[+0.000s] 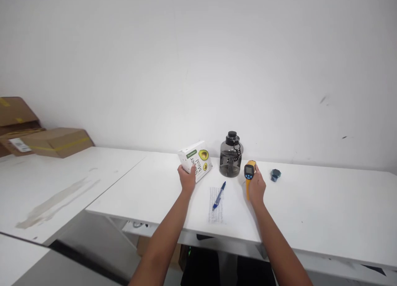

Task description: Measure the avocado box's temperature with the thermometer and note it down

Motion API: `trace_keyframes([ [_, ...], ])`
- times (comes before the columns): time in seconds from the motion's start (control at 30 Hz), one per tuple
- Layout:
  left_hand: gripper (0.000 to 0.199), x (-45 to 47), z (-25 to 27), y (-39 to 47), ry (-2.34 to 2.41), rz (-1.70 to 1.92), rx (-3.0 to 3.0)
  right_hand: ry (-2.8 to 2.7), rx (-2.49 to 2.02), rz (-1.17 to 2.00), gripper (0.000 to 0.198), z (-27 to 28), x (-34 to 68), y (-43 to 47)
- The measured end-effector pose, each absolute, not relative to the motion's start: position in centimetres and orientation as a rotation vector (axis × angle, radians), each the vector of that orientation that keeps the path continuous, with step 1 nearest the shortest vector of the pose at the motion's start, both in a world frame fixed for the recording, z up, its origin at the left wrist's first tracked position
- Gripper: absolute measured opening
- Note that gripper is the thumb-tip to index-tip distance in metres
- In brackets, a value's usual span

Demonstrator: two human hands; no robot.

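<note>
My left hand (187, 179) is closed on the lower left of a white box (198, 159), which is tilted and printed with avocados and the word "Meal". Wrapped in my right hand (257, 187) is a yellow infrared thermometer (249, 171), its small screen and blue buttons facing me. Between the two, further back, a dark see-through water jug (230, 157) with a black cap stands upright. A blue pen (219, 196) lies slantwise on a sheet of handwritten paper (214, 217) in front of the jug.
A small dark teal object (275, 174) sits on the white table (325, 207), right of my right hand. Cardboard boxes (58, 141) are stacked at the far left on an adjoining table (62, 182). A white wall (198, 70) rises behind the tables.
</note>
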State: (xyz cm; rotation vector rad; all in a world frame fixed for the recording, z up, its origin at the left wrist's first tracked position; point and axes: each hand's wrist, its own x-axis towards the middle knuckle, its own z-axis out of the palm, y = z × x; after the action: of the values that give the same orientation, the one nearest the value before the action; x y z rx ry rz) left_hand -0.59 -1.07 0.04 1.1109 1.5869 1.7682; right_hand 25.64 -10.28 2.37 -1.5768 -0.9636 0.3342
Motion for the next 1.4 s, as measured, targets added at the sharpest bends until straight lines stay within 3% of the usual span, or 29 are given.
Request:
trace_keyframes([
  [0.13, 0.056, -0.6, -0.3, -0.9, 1.531, 1.802, 1.111, -1.112, -1.931, 0.271, 0.057, 3.3, 26.0, -10.9],
  [0.27, 0.056, -0.6, -0.5, -0.8, 1.500, 1.802, 1.110, -1.225, -2.140, 0.201, 0.064, 3.4, 26.0, -11.3],
  [0.47, 0.054, -0.5, -0.6, -0.8, 1.494, 1.808, 1.138, -1.270, -2.129, 0.043, 0.055, 2.2, 26.7, -10.6],
  [0.63, 0.055, -0.3, -0.1, -1.2, 1.493, 1.794, 1.142, -1.526, -1.778, -0.267, 0.041, 1.7, 26.2, -10.1],
  [0.8, 0.057, -0.2, 0.1, -1.3, 1.498, 1.774, 1.168, -2.128, -1.525, -0.059, 0.038, 0.7, 22.8, -10.1],
  [0.97, 0.060, -0.2, 0.0, -1.3, 1.499, 1.760, 1.185, -2.110, -1.351, 0.218, 0.011, -0.2, 21.5, -10.3],
  [1.1, 0.068, -0.1, 0.2, -1.5, 1.467, 1.758, 1.230, -1.895, -1.343, 0.343, 0.029, 0.9, 22.2, -10.5],
  [1.27, 0.071, 0.0, 0.2, -1.8, 1.452, 1.722, 1.207, -1.374, -1.077, 0.998, 0.045, 2.2, 22.0, -11.2],
  [1.4, 0.073, 0.0, 0.1, -1.6, 1.451, 1.754, 1.207, -1.349, -1.285, 0.882, 0.048, 1.1, 21.1, -12.7],
])
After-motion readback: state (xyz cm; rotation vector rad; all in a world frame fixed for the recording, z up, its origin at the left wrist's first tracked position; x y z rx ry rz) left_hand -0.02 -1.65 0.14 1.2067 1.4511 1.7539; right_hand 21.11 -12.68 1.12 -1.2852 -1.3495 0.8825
